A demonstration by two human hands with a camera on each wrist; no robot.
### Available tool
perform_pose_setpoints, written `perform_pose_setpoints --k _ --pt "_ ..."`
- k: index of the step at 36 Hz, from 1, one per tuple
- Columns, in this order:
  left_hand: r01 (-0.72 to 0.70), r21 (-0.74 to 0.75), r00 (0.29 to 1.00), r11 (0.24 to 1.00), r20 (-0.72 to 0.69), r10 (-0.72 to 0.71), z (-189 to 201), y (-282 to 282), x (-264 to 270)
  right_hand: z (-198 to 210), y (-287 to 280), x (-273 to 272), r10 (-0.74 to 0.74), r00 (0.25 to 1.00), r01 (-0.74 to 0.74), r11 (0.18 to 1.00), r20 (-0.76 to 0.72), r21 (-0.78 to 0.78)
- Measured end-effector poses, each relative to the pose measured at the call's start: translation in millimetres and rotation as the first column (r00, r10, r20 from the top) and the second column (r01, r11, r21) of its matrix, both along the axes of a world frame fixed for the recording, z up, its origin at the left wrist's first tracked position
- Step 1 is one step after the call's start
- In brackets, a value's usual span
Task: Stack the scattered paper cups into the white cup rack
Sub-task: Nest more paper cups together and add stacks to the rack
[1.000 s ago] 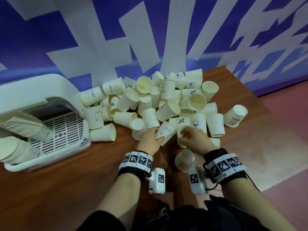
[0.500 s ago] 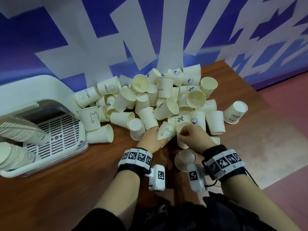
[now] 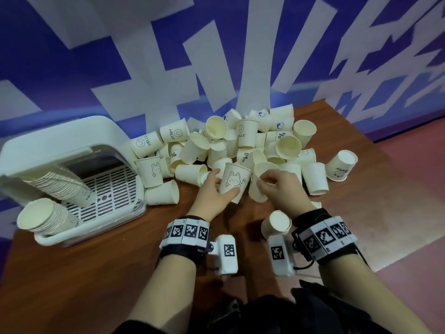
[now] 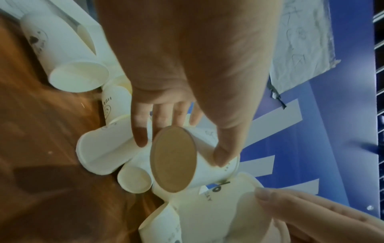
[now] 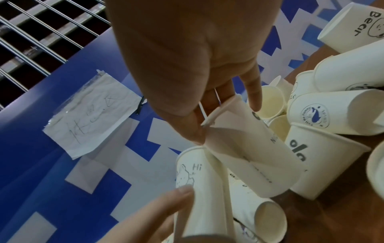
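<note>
Left grip: the left hand (image 3: pixel 212 189) has its fingers and thumb wrapped round the bunny cup (image 3: pixel 233 182), mouth up.
Right grip: the right hand (image 3: pixel 280 186) pinches the rim of the plain cup (image 3: pixel 261 179) with thumb and fingers; this cup is just right of the bunny cup, touching it.
Cup pile: loose cups (image 3: pixel 243 141) lie behind and to both sides of the two grips on the counter (image 3: pixel 96 273). One small cup (image 3: pixel 277 225) lies near the right wrist.
White cup rack (image 3: pixel 79 169): well to the left of the left grip. Inside are two rows of stacked cups (image 3: pixel 48 213), lying on their sides.
Left wrist view only: the brown round bottom of the bunny cup (image 4: pixel 173 159).
Right wrist view only: "Hi" printed by the bunny (image 5: pixel 196 166), and a taped paper note (image 5: pixel 91 115) on the blue wall.
</note>
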State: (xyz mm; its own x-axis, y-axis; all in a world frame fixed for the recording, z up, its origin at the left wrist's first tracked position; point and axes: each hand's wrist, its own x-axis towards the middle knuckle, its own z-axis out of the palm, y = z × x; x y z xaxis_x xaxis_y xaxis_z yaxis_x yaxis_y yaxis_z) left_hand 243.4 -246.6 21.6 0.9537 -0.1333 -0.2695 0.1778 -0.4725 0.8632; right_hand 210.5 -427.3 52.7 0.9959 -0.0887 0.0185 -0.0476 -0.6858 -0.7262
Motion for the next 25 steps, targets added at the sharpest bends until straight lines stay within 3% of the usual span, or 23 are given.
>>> perform_pose_setpoints --k 4,10,15,25 --pt "-0.055 -0.120 0.998 0.991 0.031 0.059 9 16 -8 11 22 -8 0.023 0.998 -0.027 0.997 0.061 0.068" --pt "-0.005 -0.184 0.994 0.983 0.103 0.024 23 53 -20 22 57 -15 0.078 0.992 -0.086 0.993 0.101 0.077" --pt "0.018 -0.129 0.985 0.991 0.174 0.005 30 95 -32 25 98 -19 0.144 0.984 -0.153 0.985 0.103 0.081" --pt "-0.148 -0.105 0.956 0.983 0.241 0.169 46 176 -52 35 185 -30 0.249 0.963 -0.259 0.961 0.102 0.099"
